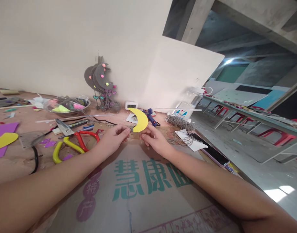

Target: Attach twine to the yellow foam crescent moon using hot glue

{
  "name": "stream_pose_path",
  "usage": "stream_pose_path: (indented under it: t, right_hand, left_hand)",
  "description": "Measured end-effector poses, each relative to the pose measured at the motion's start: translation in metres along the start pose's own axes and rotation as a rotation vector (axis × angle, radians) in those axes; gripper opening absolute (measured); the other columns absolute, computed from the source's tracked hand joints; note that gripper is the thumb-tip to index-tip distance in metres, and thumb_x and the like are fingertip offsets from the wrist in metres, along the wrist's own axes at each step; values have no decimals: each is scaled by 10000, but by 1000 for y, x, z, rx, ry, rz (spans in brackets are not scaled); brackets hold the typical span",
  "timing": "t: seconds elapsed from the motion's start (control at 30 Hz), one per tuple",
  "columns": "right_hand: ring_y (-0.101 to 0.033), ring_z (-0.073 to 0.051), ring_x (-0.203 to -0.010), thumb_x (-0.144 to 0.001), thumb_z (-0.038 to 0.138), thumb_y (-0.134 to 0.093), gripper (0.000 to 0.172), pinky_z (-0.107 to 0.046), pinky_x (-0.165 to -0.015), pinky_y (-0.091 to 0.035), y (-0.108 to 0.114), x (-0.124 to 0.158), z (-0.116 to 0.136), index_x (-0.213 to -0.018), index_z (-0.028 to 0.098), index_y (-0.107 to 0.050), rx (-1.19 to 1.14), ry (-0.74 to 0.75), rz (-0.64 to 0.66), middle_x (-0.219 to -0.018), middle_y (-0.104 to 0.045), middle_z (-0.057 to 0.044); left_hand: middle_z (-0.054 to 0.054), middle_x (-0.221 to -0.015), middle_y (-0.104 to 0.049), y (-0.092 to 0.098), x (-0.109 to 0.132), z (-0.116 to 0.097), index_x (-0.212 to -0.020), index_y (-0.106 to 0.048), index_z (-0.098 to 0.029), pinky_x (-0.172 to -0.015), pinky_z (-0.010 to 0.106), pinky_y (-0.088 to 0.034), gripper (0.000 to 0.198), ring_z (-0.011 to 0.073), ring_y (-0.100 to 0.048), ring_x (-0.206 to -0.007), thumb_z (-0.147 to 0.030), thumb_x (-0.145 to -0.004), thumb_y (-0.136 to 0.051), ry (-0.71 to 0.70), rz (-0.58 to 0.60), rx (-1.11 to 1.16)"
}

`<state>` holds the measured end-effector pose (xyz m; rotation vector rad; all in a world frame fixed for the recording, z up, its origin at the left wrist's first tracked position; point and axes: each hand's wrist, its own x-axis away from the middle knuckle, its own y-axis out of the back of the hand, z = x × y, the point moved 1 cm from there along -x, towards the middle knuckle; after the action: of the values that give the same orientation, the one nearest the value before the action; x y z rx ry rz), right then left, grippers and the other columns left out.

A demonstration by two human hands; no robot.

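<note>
A yellow crescent moon cutout (141, 121) is held up between my two hands, above the far edge of the printed cardboard sheet (148, 207). My left hand (118, 137) is closed in a pinch at the crescent's lower left tip. At its lower right edge, my right hand (156, 139) has thumb and fingers closed on it; some of those fingers are hidden behind. Just beyond the crescent lies a blue glue gun (152, 118). Scissors with red and yellow handles (84, 140) rest left of my left hand.
Grey moon ornaments (101, 77) hang against the white wall, beside a small digital clock (131, 105). A bowl of craft bits (66, 106) stands back left, with purple foam sheet (7, 129) nearer. Grey yarn (179, 122), a phone (214, 152) and a plastic jug (188, 100) are right.
</note>
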<state>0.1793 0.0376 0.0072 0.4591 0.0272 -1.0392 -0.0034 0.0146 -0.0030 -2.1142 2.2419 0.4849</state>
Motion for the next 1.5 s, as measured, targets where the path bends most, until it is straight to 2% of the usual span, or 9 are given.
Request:
stream_pose_path:
  t: [0.07, 0.17, 0.27, 0.57, 0.8, 0.97, 1.07, 1.27, 1.5]
  right_hand:
    - [-392, -63, -499, -818, 367, -490, 224, -200, -469, -338, 0, 1, 1, -942, 181, -484, -23, -13, -5, -731, -516, 18]
    - [-390, -69, -494, -826, 423, -457, 276, -208, -481, -340, 1, 3, 2, -750, 161, -498, 20, -33, -39, -635, -491, 24]
    - [-381, -73, -484, -821, 433, -460, 319, -210, -476, -326, 1, 3, 0, -666, 156, -484, 66, -41, -61, -563, -450, 35]
    - [-385, -70, -465, -819, 428, -467, 310, -204, -451, -322, -1, 3, 2, -662, 159, -471, 63, -30, -71, -547, -434, 43]
    - [-393, -71, -455, -793, 474, -485, 332, -208, -441, -326, -1, 3, -7, -723, 153, -530, 91, -95, 1, -555, -466, 35]
    - [-410, -67, -481, -771, 356, -542, 202, -197, -462, -339, -5, 2, 0, -801, 158, -519, 62, -86, 26, -583, -472, 43]
    - [-437, -69, -532, -747, 302, -570, 180, -187, -491, -354, -7, 2, 4, -842, 157, -525, 22, -46, 40, -616, -490, 38]
    - [-412, -65, -485, -818, 431, -467, 302, -197, -460, -343, -1, 3, -3, -718, 148, -499, 44, -78, 31, -595, -483, 27]
    - [-386, -68, -485, -819, 434, -464, 340, -196, -448, -323, 0, 3, 0, -640, 146, -482, 98, -58, -36, -559, -447, 30]
  left_hand:
    - [-33, -587, -494, 0, 1, -2, -699, -536, -180, -515, 208, -325, 255, 106, -439, -546, -423, -760, -486, 3, 7, -48]
    - [-25, -610, -521, -1, 3, -7, -701, -562, -179, -520, 217, -330, 254, 116, -451, -561, -418, -751, -492, -5, 30, -117]
    - [-9, -659, -567, -2, 4, -10, -715, -587, -178, -554, 226, -358, 263, 135, -485, -608, -417, -757, -484, -21, 61, -143]
    - [-22, -696, -615, -2, 6, -12, -774, -618, -188, -524, 217, -355, 248, 117, -491, -568, -416, -730, -532, 16, 29, -178]
    - [-24, -668, -591, -2, 7, -13, -756, -609, -187, -538, 223, -355, 251, 122, -491, -581, -410, -755, -493, -13, 52, -210]
    - [-26, -634, -540, -1, 4, -5, -747, -585, -182, -544, 223, -355, 281, 126, -488, -599, -426, -786, -450, -35, 51, -210]
    - [-26, -649, -530, 0, 2, -2, -766, -568, -181, -546, 219, -354, 290, 119, -478, -603, -432, -801, -428, -35, 42, -202]
    - [-35, -628, -517, 0, 5, -9, -729, -557, -177, -542, 215, -345, 286, 113, -462, -593, -428, -791, -433, -24, 63, -248]
    - [-14, -652, -560, -1, 6, -12, -748, -580, -168, -547, 225, -373, 347, 131, -495, -615, -466, -788, -407, -12, 60, -240]
